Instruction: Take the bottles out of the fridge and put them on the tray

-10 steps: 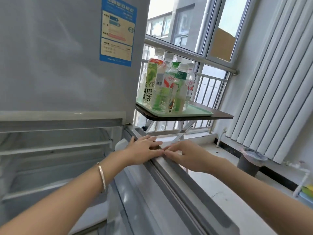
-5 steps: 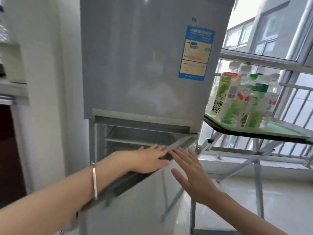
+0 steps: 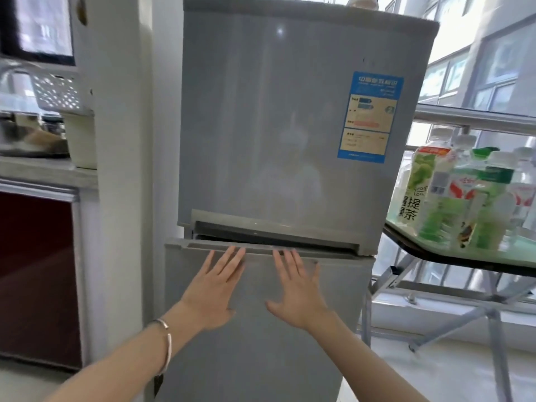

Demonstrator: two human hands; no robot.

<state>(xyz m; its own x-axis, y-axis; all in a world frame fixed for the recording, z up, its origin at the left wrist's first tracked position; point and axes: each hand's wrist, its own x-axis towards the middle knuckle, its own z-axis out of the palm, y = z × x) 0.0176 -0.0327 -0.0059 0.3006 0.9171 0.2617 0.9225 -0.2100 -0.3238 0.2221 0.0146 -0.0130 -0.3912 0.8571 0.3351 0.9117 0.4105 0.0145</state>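
Fingers [image 3: 232, 256] spread flat and holding nothing: the left hand [image 3: 211, 288] and right hand [image 3: 295, 285] both press palms-down on the smooth grey lower door [image 3: 261, 358] of the boxy fridge [image 3: 275, 126]. The plastic bottles [image 3: 464, 192] stand upright, clustered on the pale green tray [image 3: 516, 253], well right of both hands on the folding worktop [image 3: 435, 256].

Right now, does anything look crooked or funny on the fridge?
Yes. The grey lower fridge door isn't fully shut: a dark slanted gap shows above its top edge, wider on the left. The left hand and right hand lie flat on it, fingers spread.
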